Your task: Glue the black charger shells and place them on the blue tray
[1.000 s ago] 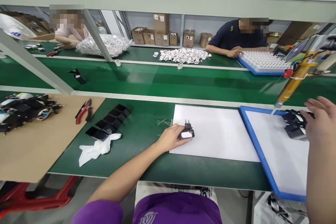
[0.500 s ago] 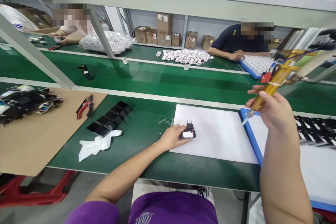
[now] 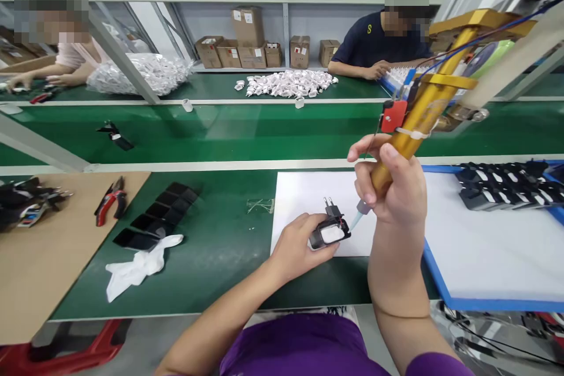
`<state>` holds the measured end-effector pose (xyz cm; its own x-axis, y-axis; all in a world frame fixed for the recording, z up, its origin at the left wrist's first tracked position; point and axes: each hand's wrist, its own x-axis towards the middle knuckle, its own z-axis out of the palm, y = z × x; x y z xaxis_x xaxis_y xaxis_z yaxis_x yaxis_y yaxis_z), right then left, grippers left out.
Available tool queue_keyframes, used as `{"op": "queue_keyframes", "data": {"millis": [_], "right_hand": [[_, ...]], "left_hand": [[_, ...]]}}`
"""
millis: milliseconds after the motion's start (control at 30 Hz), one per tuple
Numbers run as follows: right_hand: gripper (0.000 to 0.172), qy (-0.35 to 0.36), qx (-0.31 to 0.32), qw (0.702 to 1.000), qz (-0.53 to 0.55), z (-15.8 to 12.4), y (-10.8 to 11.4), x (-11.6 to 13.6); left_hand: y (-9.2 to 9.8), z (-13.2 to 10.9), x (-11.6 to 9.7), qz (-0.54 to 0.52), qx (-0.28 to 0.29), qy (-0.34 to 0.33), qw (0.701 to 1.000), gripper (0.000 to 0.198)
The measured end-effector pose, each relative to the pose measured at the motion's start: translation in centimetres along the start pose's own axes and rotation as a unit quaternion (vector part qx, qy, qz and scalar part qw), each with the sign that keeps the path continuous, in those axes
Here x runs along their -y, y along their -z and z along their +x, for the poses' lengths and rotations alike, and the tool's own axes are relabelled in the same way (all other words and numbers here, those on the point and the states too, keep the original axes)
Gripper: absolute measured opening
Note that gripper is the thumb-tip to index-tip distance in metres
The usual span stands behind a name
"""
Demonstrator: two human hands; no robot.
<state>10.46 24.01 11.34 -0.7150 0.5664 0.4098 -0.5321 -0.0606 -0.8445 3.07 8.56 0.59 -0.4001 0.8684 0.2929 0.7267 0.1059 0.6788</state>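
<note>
My left hand (image 3: 304,247) is closed on a black plug adapter housing (image 3: 331,234), whose face shows a white pad and whose two-pin plug part points away from me. It is held over a white sheet (image 3: 308,188) on the green bench. In my right hand (image 3: 392,182) is a gold dispensing gun (image 3: 425,106), gripped by its lower barrel and tilted downward. The pale tapered nozzle (image 3: 355,221) of the gun is at the right edge of the housing; whether it touches cannot be made out. A red switch (image 3: 393,116) sits on the barrel's side.
Left on the bench lie a row of black covers (image 3: 158,211), a white cloth (image 3: 141,264) and red-handled pliers (image 3: 110,201) on brown board. A blue-edged tray (image 3: 489,302) at right bears several black units (image 3: 506,185). Two co-workers sit across the green belt (image 3: 247,132).
My right hand has brought the dispensing gun left and down to the housing. My left hand has turned the housing slightly and moved it a little towards the gun. My view has shifted.
</note>
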Motion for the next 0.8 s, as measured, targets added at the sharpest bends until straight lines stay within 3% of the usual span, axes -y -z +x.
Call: {"op": "queue_keyframes", "data": {"millis": [300,467,800], "right_hand": [[0.021,0.000,-0.011,1.000,-0.014,0.4,0.7,-0.2],[0.030,0.001,-0.005,1.000,-0.007,0.6,0.7,-0.4],[0.021,0.022,-0.013,1.000,-0.014,0.5,0.6,-0.6]], "left_hand": [[-0.3,1.1,-1.7,-0.031,-0.034,-0.009,0.999,0.036],[-0.2,1.1,-1.9,-0.025,-0.035,0.007,0.999,0.037],[-1.1,1.0,-1.8,-0.054,-0.026,0.044,0.997,0.040]]}}
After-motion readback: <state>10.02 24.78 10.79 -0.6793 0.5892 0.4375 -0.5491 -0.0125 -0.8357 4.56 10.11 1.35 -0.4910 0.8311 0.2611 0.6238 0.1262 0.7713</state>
